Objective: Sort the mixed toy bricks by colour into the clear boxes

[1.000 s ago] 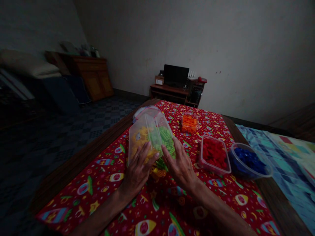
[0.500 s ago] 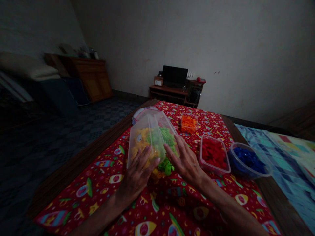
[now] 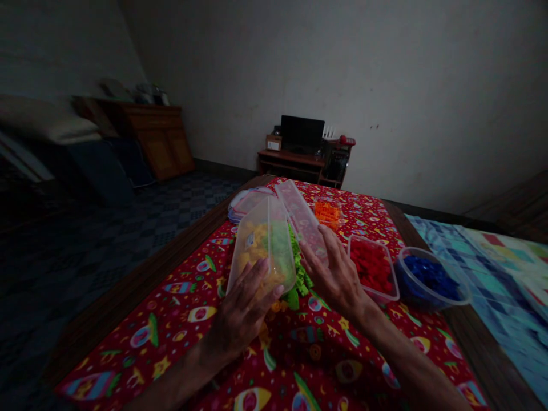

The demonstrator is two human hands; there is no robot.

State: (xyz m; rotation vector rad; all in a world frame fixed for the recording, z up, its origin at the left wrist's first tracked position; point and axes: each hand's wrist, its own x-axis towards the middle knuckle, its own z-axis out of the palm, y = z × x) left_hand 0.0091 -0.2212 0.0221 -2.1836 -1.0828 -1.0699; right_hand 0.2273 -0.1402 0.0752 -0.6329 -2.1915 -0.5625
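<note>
My left hand (image 3: 242, 311) lies against the near end of a clear plastic container (image 3: 252, 225), which is tilted. Yellow pieces (image 3: 257, 248) show through its wall; whether they are inside or behind it, I cannot tell. My right hand (image 3: 336, 277) grips a second translucent plastic container (image 3: 298, 208), which leans up and away to the right. Between the two lies a heap of bright green plastic pieces (image 3: 299, 279) on the cloth. Both hands have their fingers stretched along the plastic, and the thumbs are on the inner sides.
A tub of red pieces (image 3: 372, 268) and a round tub of blue pieces (image 3: 432, 279) stand at right. Farther back is a box of orange pieces (image 3: 327, 211). Stacked clear lids (image 3: 240, 202) lie at the table's left edge. A patterned red cloth (image 3: 205, 354) covers the table.
The right container has moved to the right and away from the left one, with my right hand. The left container has shifted slightly right. More of the green heap shows between them.
</note>
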